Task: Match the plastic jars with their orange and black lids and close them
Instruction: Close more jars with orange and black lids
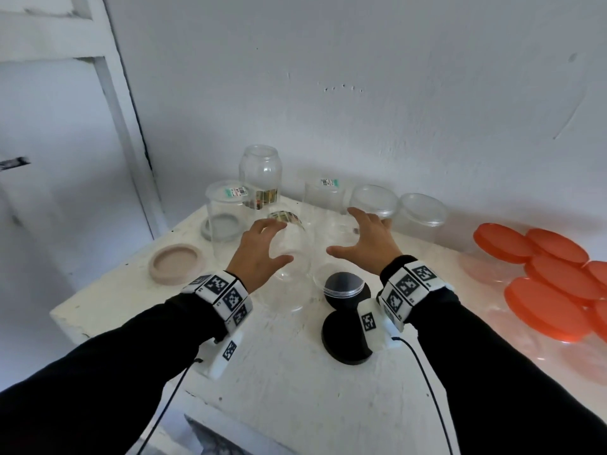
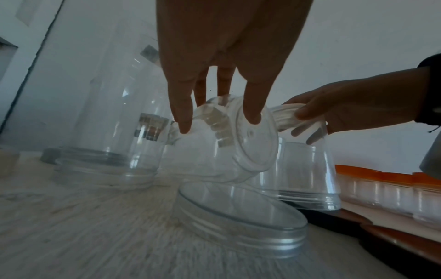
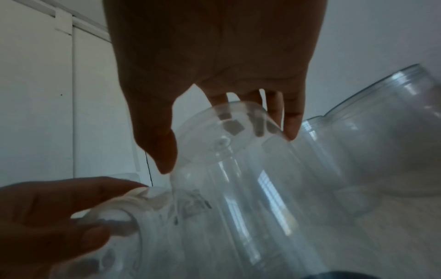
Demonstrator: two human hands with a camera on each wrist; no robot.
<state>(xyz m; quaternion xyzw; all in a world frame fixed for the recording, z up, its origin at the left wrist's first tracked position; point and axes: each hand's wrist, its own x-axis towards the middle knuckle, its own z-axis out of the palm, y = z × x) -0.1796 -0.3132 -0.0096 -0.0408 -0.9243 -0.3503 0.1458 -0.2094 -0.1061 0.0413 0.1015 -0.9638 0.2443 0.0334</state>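
Orange lids (image 1: pixel 555 284) lie right, black lids (image 1: pixel 345 336) near; left hand (image 1: pixel 259 254) spreads fingers over a tilted clear jar (image 1: pixel 289 257); right hand (image 1: pixel 368 238) clasps an upturned jar (image 1: pixel 331 244)

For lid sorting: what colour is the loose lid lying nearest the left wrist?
The loose lid is pale beige-pink; clearest in the head view.

On the table (image 1: pixel 269 382), two jars (image 1: pixel 292 257) stand mouth-down at the middle. A lid (image 1: pixel 345 336) lies just before them, a ring (image 1: pixel 175 264) to their left, more jars (image 1: pixel 261 172) behind, and stacked lids (image 1: pixel 551 284) well to the right.
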